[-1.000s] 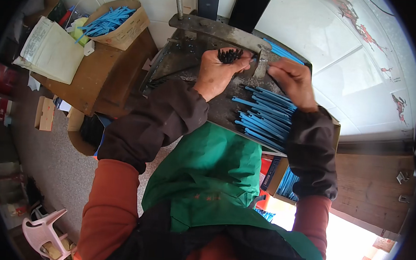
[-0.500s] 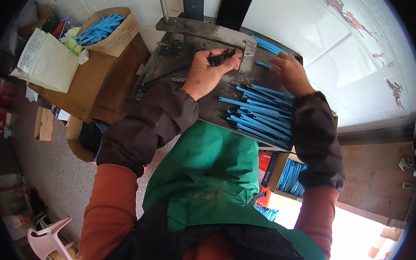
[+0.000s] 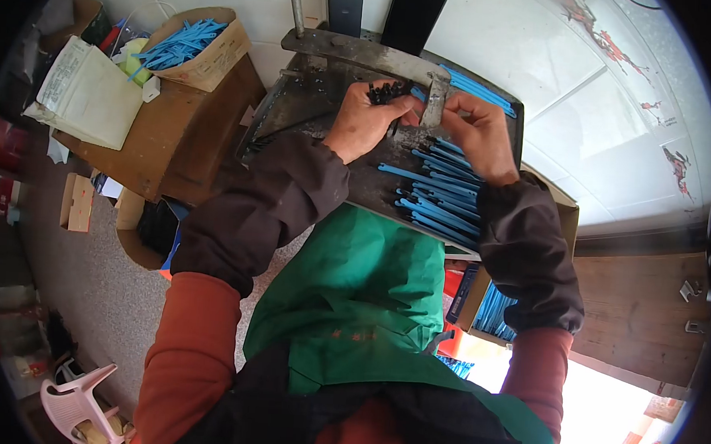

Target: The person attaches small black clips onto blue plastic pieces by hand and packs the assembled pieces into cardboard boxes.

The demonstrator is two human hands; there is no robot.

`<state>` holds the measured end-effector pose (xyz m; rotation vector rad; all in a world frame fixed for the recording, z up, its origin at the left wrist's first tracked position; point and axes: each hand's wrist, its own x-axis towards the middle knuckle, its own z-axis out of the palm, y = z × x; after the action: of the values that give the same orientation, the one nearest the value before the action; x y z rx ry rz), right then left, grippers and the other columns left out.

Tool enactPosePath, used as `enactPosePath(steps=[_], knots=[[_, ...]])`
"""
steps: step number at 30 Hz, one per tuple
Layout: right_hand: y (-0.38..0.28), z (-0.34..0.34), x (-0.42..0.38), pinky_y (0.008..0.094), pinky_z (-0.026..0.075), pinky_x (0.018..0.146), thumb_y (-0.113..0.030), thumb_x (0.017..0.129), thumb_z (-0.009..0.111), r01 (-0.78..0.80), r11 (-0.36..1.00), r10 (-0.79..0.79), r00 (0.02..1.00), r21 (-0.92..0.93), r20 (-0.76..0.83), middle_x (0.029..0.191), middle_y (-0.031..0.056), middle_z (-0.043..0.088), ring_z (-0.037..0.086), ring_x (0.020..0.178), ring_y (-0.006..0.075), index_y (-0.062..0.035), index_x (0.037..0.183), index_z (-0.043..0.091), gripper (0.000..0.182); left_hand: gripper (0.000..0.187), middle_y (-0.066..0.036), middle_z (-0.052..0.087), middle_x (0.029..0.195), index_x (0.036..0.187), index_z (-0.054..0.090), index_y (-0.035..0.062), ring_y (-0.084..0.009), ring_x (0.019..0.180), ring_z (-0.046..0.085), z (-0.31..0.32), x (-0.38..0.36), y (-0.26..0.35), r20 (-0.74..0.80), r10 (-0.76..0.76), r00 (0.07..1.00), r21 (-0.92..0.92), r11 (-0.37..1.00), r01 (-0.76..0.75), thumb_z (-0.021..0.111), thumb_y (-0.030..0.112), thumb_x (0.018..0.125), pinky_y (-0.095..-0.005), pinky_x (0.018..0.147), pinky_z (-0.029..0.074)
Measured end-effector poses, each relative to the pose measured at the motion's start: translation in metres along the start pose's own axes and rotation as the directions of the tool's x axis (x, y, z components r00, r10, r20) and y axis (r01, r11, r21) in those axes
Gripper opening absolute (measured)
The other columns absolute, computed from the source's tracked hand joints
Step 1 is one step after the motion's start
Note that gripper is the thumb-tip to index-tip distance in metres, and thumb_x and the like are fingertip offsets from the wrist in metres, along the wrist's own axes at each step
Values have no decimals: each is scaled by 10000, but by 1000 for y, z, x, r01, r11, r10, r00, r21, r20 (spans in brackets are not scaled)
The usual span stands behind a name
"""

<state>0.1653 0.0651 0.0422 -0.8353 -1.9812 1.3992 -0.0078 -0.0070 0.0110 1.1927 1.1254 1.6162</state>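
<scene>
My left hand is curled around a bunch of small black pieces, its thumb and fingertips close to the left side of an upright metal end piece. On the other side of that piece my right hand is closed in a pinch. A blue strip shows its end between the metal and my left fingers; its middle is hidden behind the metal. Below my hands, a pile of blue strips with black ends lies on the dark metal tray.
A curved metal arm spans the tray's back, with several blue strips behind its right end. A black phone and a grey box-shaped device lean at the wall. Left stands a carton of blue strips.
My right hand has moved left and down with the blue strip, up to the metal end piece. The strip's end now shows beside my left fingers. The whole view has shifted slightly.
</scene>
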Motion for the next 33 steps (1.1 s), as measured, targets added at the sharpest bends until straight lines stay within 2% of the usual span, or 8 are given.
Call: enactPosePath(steps=[2, 6, 16, 19, 22, 26, 29, 33], knots=[[3, -7, 5, 235, 403, 557, -38, 815, 620, 217, 933, -215, 976, -287, 37, 670, -10, 548, 463, 600, 75, 17, 767, 608, 74, 110, -72, 670, 764, 870, 659, -36, -116, 685, 610, -1, 0, 1, 8, 23, 1000, 24, 999, -24, 637, 69, 845, -247, 645, 486], [-3, -11, 0, 248, 390, 544, -13, 798, 639, 265, 948, -271, 963, -178, -8, 632, 29, 524, 457, 588, 80, 21, 771, 617, 48, 103, -56, 670, 749, 870, 668, -24, -98, 686, 597, 1, -3, 4, -10, 18, 1000, 82, 996, -18, 630, 69, 849, -236, 650, 474], [-38, -23, -1, 241, 373, 573, 18, 786, 635, 350, 802, -323, 936, -484, 140, 657, 39, 527, 470, 627, 95, 47, 781, 626, 31, 153, -51, 674, 775, 919, 668, -24, -86, 691, 592, 1, 0, -7, -2, 59, 998, 60, 996, -59, 629, 115, 867, -235, 652, 483], [-21, -41, -4, 270, 404, 580, -1, 775, 645, 263, 800, -251, 963, -539, 98, 665, 71, 538, 507, 623, 145, 39, 772, 632, 42, 164, -43, 663, 773, 943, 661, -26, -86, 690, 588, 2, 0, -4, -33, 42, 999, -20, 999, -42, 628, 117, 869, -238, 653, 488], [29, -66, -7, 342, 441, 569, -73, 750, 679, 417, 648, -272, 909, -637, 317, 695, 114, 590, 559, 608, 259, -10, 736, 655, 69, 176, -32, 650, 765, 975, 654, -29, -87, 696, 591, -3, -1, -5, -3, 14, 1000, -28, 1000, -14, 626, 108, 870, -234, 662, 496], [31, -72, 12, 350, 471, 681, -70, 777, 645, 319, 721, -165, 941, -615, 294, 818, 122, 606, 590, 745, 280, 6, 828, 647, 91, 186, -29, 637, 764, 1010, 642, -37, -92, 707, 593, 1, -1, -5, 45, 17, 999, 20, 1000, -18, 616, 85, 871, -232, 667, 500], [58, -77, 55, 367, 476, 728, -86, 781, 635, 373, 455, -458, 877, -809, 147, 891, 121, 595, 586, 836, 293, -4, 893, 632, 138, 186, -37, 637, 785, 1020, 634, -44, -96, 720, 591, 0, -4, -5, 43, 17, 999, -15, 1000, -16, 608, 65, 871, -233, 675, 496], [64, -72, 60, 383, 473, 752, -70, 764, 618, 315, 271, -316, 922, -910, 225, 892, 105, 554, 557, 888, 290, -18, 873, 588, 124, 179, -47, 643, 814, 1015, 629, -53, -101, 756, 600, -4, -6, 0, 81, 11, 997, 30, 999, -14, 602, 48, 870, -235, 707, 494]])
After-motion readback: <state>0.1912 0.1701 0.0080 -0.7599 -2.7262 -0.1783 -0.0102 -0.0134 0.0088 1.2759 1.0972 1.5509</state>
